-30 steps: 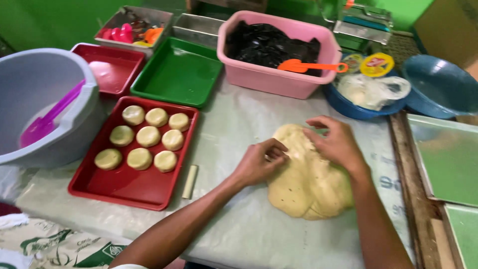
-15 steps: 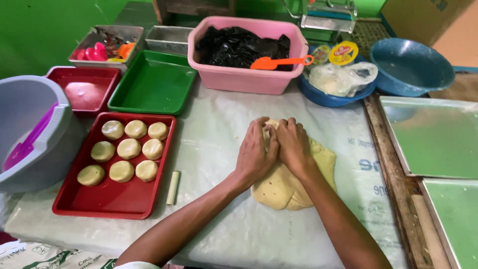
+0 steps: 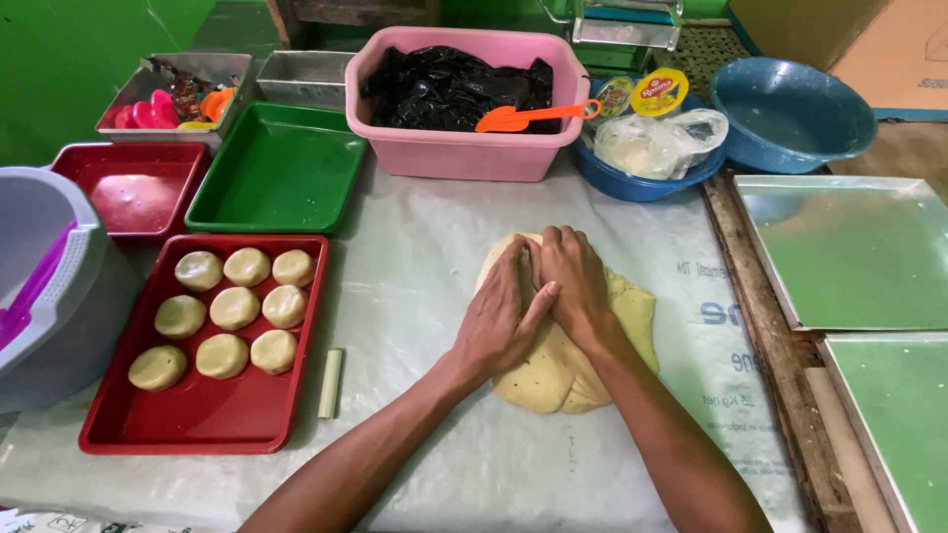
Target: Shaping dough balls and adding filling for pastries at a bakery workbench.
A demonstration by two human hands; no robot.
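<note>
A large lump of pale yellow dough point(image 3: 578, 370) lies on a plastic-covered table point(image 3: 415, 276). My left hand point(image 3: 499, 316) and my right hand point(image 3: 578, 286) press side by side on top of the dough, fingers flat and pointing away from me, thumbs touching. Neither hand grips anything. To the left, a red tray point(image 3: 212, 419) holds several round flattened dough pieces point(image 3: 235, 308). A small pale stick point(image 3: 331, 383) lies beside that tray.
At the back stand a pink tub point(image 3: 459, 153) with black plastic and an orange scraper point(image 3: 528, 115), a green tray point(image 3: 276, 173), a second red tray point(image 3: 133, 188), two blue bowls point(image 3: 790, 109). A grey bucket point(image 3: 44, 286) is at left. Metal sheets point(image 3: 849, 252) lie right.
Both hands came together on top of the dough and now press it with flat palms. The dough has been folded into a more compact lump.
</note>
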